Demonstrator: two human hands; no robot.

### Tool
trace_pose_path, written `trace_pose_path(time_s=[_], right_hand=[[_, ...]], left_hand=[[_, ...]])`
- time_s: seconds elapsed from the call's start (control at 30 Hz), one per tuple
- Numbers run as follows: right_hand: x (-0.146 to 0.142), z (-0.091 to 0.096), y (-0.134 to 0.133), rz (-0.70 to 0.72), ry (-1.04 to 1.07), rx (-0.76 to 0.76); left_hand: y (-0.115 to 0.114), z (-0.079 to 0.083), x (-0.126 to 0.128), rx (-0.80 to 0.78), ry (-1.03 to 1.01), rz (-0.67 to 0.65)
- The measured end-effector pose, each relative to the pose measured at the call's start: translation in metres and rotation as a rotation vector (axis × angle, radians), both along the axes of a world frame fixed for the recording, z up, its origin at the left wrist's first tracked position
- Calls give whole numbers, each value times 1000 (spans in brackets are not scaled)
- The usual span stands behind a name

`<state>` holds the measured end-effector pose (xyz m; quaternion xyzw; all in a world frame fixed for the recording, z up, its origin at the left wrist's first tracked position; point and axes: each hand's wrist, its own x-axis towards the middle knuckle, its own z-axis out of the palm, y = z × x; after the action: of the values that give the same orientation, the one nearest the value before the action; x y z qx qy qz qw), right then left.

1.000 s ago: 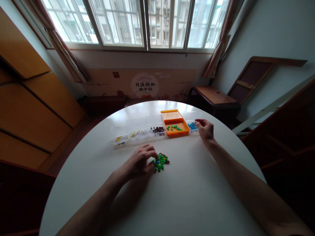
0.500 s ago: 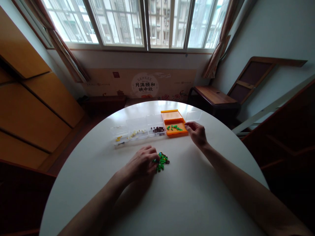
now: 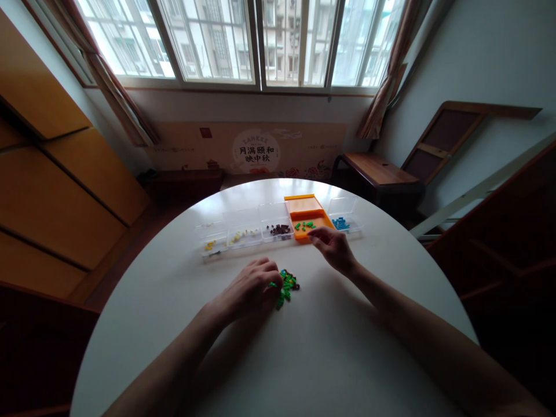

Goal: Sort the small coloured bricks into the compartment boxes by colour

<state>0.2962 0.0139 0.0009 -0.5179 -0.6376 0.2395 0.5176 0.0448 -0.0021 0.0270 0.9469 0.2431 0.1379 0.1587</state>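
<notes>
A small mixed pile of toy bricks, mostly green with some brown, yellow and blue, lies on the white round table. My left hand rests at the pile's left side with curled fingers, and a bit of green brick shows at its fingertips. My right hand is over the front right corner of the open orange box, thumb and fingers pinched together. What they hold, if anything, is too small to tell. Several green bricks lie inside that box; my hand hides part of it.
Left of the orange box stand clear boxes with brown bricks, cream bricks and yellow bricks. On its right, a clear box holds blue bricks. A wooden chair stands beyond the table.
My right hand has moved left and toward me, from the orange box's right edge to its front corner, uncovering the blue bricks. My left hand stays at the pile, whose nearest bricks have shifted slightly.
</notes>
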Motion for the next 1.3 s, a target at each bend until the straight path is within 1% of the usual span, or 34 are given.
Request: trace_pose_path(time_s=[0.1, 0.2, 0.3, 0.4, 0.57, 0.73, 0.97, 1.03, 1.1, 1.17, 1.3], right_hand=[[-8, 1, -6, 140, -71, 0], [-16, 3, -13, 278, -181, 2], [-21, 4, -19, 373, -262, -16], [-23, 4, -21, 409, -295, -23], [-24, 3, -22, 422, -281, -14], [-29, 5, -28, 518, -272, -47], [-33, 4, -31, 549, -291, 2], [-30, 3, -28, 519, -297, 16], [-23, 2, -21, 403, -280, 37], [-12, 0, -11, 209, -216, 50], [22, -6, 14, -266, 19, 43]], left_hand=[[2, 0, 0, 2, -32, 14], [3, -1, 0, 22, -107, 38], [5, -4, 1, 19, -156, 49], [5, -5, 1, 2, -170, 47], [4, -2, 4, 8, -239, 80], [1, -2, 6, 34, -309, 118], [-1, -4, 8, 69, -329, 105], [-1, -3, 8, 83, -323, 110], [0, -3, 7, 99, -314, 118], [1, -3, 6, 105, -303, 125], [3, -6, 2, 105, -282, 135]])
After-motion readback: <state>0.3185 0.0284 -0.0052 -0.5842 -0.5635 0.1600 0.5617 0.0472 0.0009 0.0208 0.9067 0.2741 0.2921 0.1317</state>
